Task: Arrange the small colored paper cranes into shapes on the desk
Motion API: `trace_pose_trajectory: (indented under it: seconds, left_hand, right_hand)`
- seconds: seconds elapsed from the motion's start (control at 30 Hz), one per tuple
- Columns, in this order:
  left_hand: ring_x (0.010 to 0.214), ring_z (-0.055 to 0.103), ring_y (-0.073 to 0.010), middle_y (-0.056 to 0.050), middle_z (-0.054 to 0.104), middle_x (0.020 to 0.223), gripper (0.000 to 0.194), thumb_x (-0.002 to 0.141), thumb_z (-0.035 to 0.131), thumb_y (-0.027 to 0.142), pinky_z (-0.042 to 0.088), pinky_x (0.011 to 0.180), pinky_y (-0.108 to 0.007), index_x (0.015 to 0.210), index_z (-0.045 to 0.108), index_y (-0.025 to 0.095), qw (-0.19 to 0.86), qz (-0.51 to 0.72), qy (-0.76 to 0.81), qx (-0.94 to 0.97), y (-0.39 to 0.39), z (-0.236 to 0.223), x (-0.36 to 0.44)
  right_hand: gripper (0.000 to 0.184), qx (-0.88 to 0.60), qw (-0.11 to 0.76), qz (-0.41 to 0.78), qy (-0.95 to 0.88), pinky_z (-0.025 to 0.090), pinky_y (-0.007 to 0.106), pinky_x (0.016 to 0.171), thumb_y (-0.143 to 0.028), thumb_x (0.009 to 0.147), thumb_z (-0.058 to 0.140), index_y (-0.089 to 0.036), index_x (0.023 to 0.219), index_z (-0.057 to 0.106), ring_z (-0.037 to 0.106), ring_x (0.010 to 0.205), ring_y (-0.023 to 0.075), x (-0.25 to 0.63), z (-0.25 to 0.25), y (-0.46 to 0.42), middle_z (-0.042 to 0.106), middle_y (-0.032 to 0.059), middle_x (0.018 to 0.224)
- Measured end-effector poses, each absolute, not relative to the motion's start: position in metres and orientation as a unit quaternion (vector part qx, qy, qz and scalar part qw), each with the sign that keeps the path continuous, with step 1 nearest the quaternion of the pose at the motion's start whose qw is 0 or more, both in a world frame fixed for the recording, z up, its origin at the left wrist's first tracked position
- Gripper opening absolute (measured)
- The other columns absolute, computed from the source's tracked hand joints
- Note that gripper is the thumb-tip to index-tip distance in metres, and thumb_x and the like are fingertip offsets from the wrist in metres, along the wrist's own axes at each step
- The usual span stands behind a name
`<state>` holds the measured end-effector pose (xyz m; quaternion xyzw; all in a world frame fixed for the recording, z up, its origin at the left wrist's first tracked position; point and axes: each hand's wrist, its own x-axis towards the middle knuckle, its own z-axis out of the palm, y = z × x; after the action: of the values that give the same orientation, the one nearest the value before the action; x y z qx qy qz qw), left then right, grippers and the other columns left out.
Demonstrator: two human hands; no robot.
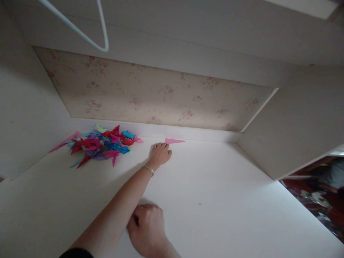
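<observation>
My left hand (160, 154), with a bracelet (149, 170) on its wrist, reaches to the back of the white surface. It lies palm down, fingers stretched forward and close together. Just beyond the fingertips is a long, pointed pink paper piece (174, 141) against the back ledge; the fingers seem to meet its left end. Closer to me, my right hand (147, 225) rests in a loose fist beside my left forearm. A dark hollow shows in the fist and nothing sticks out. Left of my left hand lies a heap of colourful folded paper pieces (103, 145).
White panels (295, 118) wall the surface (215, 200) at left and right, with a floral-patterned backing (161, 96) behind. A white cable (80, 34) hangs down at upper left. Beyond the right edge, part of a person (333, 175) and blurred items show.
</observation>
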<state>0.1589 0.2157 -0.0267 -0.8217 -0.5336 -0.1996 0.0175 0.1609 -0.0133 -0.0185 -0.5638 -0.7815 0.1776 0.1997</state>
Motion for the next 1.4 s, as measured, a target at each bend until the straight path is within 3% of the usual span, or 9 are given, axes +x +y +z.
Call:
trace_pose_trajectory:
  seconds: [0.23,0.37,0.57,0.67,0.8,0.9,1.07,1.23,1.4]
  left_hand:
    - [0.118,0.050,-0.0261,-0.011,0.059,0.127,0.039,0.090,0.046,0.031,0.033,0.103,-0.043,0.125,0.056,0.019,-0.030,-0.219,-0.529,-0.819,0.211,-0.023,0.158]
    - [0.122,0.049,-0.0217,-0.011,0.050,0.138,0.041,0.086,0.051,0.024,0.034,0.106,-0.033,0.126,0.056,0.017,-0.071,-0.249,-0.516,-0.817,0.199,-0.016,0.146]
    - [0.094,0.063,-0.0147,-0.008,0.067,0.110,0.029,0.089,0.044,0.024,0.047,0.090,-0.025,0.110,0.064,0.015,-0.135,-0.303,-0.512,-0.793,0.140,0.002,0.094]
    - [0.086,0.063,-0.0163,-0.006,0.070,0.097,0.024,0.086,0.048,0.029,0.049,0.081,-0.026,0.098,0.066,0.017,-0.258,-0.371,-0.516,-0.728,0.096,0.007,0.057]
    - [0.065,0.056,-0.0134,0.001,0.062,0.070,0.020,0.080,0.055,0.037,0.044,0.062,-0.023,0.082,0.062,0.018,-0.388,-0.436,-0.555,-0.593,0.048,0.003,0.014]
    - [0.046,0.039,-0.0085,0.008,0.046,0.054,0.024,0.075,0.058,0.042,0.029,0.046,-0.021,0.080,0.058,0.018,-0.446,-0.437,-0.576,-0.528,0.030,-0.002,-0.004]
    - [0.038,0.024,-0.0058,0.011,0.032,0.044,0.028,0.073,0.060,0.046,0.017,0.041,-0.021,0.073,0.056,0.018,-0.509,-0.417,-0.563,-0.500,0.029,-0.002,-0.012]
    - [0.036,0.021,-0.0053,0.012,0.026,0.043,0.032,0.072,0.060,0.048,0.012,0.038,-0.022,0.065,0.045,0.021,-0.576,-0.410,-0.532,-0.467,0.033,0.006,-0.018]
    - [0.035,0.022,-0.0053,0.012,0.027,0.043,0.028,0.073,0.058,0.042,0.012,0.038,-0.023,0.063,0.043,0.021,-0.599,-0.401,-0.527,-0.450,0.034,0.006,-0.022]
  right_hand:
    - [0.019,-0.562,0.179,0.166,-0.790,0.029,0.024,0.051,-0.024,0.082,0.055,-0.022,0.068,0.067,0.063,0.060,0.0125,0.167,-0.012,-0.013,0.072,-0.0010,0.071]
    - [0.025,-0.539,0.206,0.153,-0.803,0.029,0.024,0.054,-0.025,0.088,0.050,-0.023,0.068,0.066,0.062,0.063,0.0110,0.171,-0.011,-0.016,0.071,-0.0038,0.070]
    - [0.031,-0.532,0.221,0.140,-0.806,0.032,0.023,0.057,-0.030,0.092,0.047,-0.024,0.069,0.067,0.063,0.065,0.0117,0.171,-0.012,-0.020,0.071,-0.0040,0.071]
    - [0.031,-0.536,0.221,0.140,-0.802,0.033,0.022,0.057,-0.030,0.092,0.047,-0.024,0.069,0.067,0.063,0.065,0.0123,0.169,-0.011,-0.021,0.071,-0.0034,0.070]
    - [0.033,-0.537,0.227,0.146,-0.799,0.034,0.022,0.058,-0.029,0.093,0.046,-0.024,0.069,0.067,0.062,0.066,0.0126,0.166,-0.008,-0.022,0.070,-0.0030,0.070]
    - [0.034,-0.543,0.226,0.154,-0.794,0.034,0.022,0.058,-0.029,0.093,0.045,-0.024,0.068,0.067,0.061,0.065,0.0126,0.163,-0.007,-0.023,0.069,-0.0026,0.069]
    - [0.034,-0.551,0.239,0.191,-0.776,0.036,0.023,0.060,-0.029,0.092,0.045,-0.024,0.068,0.068,0.060,0.066,0.0137,0.159,-0.009,-0.026,0.068,-0.0013,0.069]
    - [0.034,-0.584,0.304,0.356,-0.663,0.039,0.023,0.053,-0.038,0.091,0.043,-0.022,0.077,0.070,0.057,0.058,0.0138,0.154,-0.014,-0.004,0.065,-0.0006,0.065]
    - [0.038,-0.535,0.378,0.402,-0.640,0.044,0.024,0.057,-0.036,0.091,0.040,-0.014,0.108,0.066,0.057,0.059,0.0120,0.121,0.006,0.061,0.067,0.0044,0.085]
